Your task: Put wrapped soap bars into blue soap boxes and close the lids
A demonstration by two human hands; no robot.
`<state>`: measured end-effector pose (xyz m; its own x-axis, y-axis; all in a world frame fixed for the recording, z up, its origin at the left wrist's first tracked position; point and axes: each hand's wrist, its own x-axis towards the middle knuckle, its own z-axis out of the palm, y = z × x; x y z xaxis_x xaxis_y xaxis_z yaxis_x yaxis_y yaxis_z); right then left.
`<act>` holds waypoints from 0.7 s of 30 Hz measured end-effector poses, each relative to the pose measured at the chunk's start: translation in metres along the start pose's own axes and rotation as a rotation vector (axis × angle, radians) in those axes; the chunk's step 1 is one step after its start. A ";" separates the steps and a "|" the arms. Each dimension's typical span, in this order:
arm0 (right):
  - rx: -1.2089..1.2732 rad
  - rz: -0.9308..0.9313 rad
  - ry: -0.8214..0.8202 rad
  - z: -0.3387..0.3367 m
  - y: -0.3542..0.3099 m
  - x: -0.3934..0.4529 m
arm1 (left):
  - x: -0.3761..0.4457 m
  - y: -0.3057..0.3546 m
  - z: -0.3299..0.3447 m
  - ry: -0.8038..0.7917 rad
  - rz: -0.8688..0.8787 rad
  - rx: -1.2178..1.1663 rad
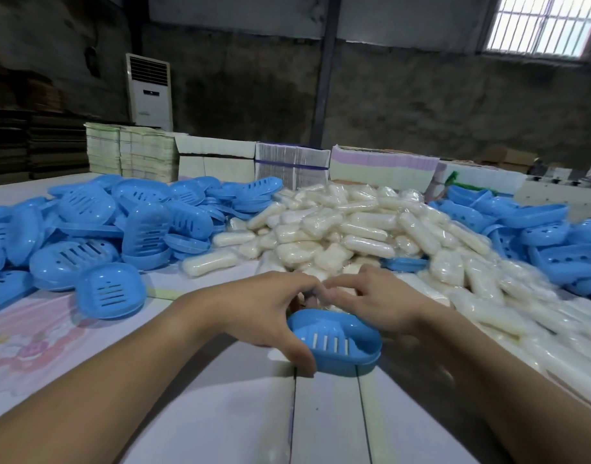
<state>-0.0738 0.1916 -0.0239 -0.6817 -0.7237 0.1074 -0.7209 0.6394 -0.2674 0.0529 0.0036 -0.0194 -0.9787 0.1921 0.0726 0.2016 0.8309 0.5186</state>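
Near the front edge of the table (220, 413), one blue soap box (335, 346) sits between the person's two hands, its slotted lid facing up. The left hand (264, 313) curls round the box's left end, thumb hooked under the near rim, likely to steady it. The right hand (377, 303) reaches over the far side, fingers bent toward a wrapped soap bar (334, 293) just behind the box; blur keeps me from telling whether it actually pinches the bar or only touches it. Beyond them rises the heap of wrapped soap (347, 226), within easy reach for feeding, it seems. Closed blue boxes (86, 229) pile up on the left, and open box halves (538, 236) lie on the right, which looks like finished and unfinished stock kept apart.
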 end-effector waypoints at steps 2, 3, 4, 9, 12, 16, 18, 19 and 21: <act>-0.010 0.045 -0.024 0.000 0.000 0.002 | 0.001 -0.001 0.002 0.005 -0.006 0.003; 0.005 0.062 -0.019 0.000 0.000 0.002 | 0.002 -0.001 0.002 0.010 -0.002 0.002; 0.020 0.070 -0.007 0.000 0.000 0.002 | 0.002 -0.001 0.003 0.016 0.001 -0.001; 0.053 0.095 0.076 -0.002 0.007 0.000 | 0.004 0.000 0.005 0.023 -0.001 0.007; 0.103 0.111 0.118 -0.007 0.013 -0.004 | 0.004 0.000 0.006 0.040 -0.031 -0.011; 0.106 0.088 0.196 -0.020 0.019 -0.008 | 0.003 0.003 0.009 0.073 -0.082 -0.094; 0.158 0.015 0.237 -0.031 0.020 -0.012 | 0.003 0.004 0.012 0.094 -0.108 -0.121; 0.257 -0.036 0.236 -0.038 0.019 -0.016 | 0.004 0.004 0.012 0.103 -0.123 -0.130; 0.464 -0.136 0.176 -0.049 0.012 -0.025 | 0.005 0.004 0.013 0.107 -0.141 -0.153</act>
<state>-0.0715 0.2296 0.0174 -0.6250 -0.7122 0.3197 -0.7005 0.3309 -0.6323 0.0493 0.0151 -0.0283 -0.9970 0.0165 0.0762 0.0624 0.7552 0.6525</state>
